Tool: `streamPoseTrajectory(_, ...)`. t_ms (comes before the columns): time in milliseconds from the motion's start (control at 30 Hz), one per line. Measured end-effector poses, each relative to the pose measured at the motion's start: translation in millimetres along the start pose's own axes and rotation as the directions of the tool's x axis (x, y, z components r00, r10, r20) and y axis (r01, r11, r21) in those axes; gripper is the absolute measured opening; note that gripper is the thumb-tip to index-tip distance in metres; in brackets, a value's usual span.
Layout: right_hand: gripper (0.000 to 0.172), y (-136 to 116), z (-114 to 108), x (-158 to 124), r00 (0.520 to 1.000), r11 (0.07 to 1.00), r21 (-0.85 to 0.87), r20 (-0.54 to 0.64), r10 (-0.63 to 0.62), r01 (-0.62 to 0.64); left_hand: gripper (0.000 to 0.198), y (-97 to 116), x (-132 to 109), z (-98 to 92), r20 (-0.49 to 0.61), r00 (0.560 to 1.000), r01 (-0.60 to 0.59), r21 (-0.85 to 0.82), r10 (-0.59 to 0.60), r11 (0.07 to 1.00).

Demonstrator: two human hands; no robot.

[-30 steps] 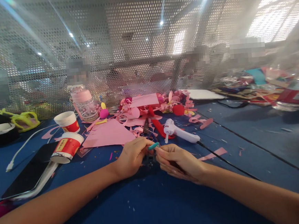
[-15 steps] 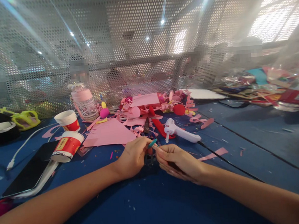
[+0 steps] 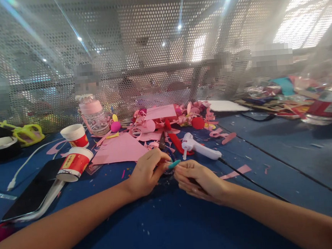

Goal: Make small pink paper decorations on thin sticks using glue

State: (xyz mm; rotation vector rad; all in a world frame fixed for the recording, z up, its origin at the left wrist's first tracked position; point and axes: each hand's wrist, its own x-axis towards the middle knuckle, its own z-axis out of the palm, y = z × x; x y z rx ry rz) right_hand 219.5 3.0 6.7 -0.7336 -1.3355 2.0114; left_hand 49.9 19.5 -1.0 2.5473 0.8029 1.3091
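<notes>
Between my fingertips is a small teal strip (image 3: 174, 164), its exact kind too small to make out. My left hand (image 3: 149, 171) pinches its left end from above. The fingers of my right hand (image 3: 199, 179) are curled, with thumb and fingertip closed on the strip's right end. Just beyond my right hand lies a white glue gun (image 3: 204, 148), its nozzle toward my fingers and its black cord running off to the right. A pink sheet (image 3: 119, 149) lies past my left hand, beside a heap of pink scraps (image 3: 154, 125).
Two red-and-white paper cups (image 3: 76, 162), one tipped over, are at the left near a black phone (image 3: 36, 192) and a white cable (image 3: 22, 162). A pink-topped bottle (image 3: 93, 115) stands before a perforated metal screen (image 3: 153, 37). A clear bottle (image 3: 322, 106) sits at the right.
The teal strip has turned to lie flatter and shows more of its length. My left fingers have shifted and bent over it; my right hand has hardly moved.
</notes>
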Motion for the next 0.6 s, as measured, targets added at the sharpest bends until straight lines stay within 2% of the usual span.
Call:
streamPoseTrajectory(133,0.044,-1.1,-1.3,-0.4,1.0,0.999,0.051,-0.006,0.008,-0.008,0.022,-1.1,-0.9,0.5,0.047,0.98,-0.198,0.224,0.192,0.954)
streamPoseTrajectory(300,0.041,-1.0,-1.8,-0.4,0.999,0.996,0.077,-0.013,0.043,-0.042,0.022,-0.6,-1.4,0.5,0.11,0.94,-0.34,0.395,0.323,0.854)
streamPoseTrajectory(600,0.041,-3.9,3.3,-2.8,0.99,0.986,0.094,0.036,0.138,-0.141,0.021,-0.3,-3.0,1.5,0.09,0.916,-0.392,0.406,0.39,0.826)
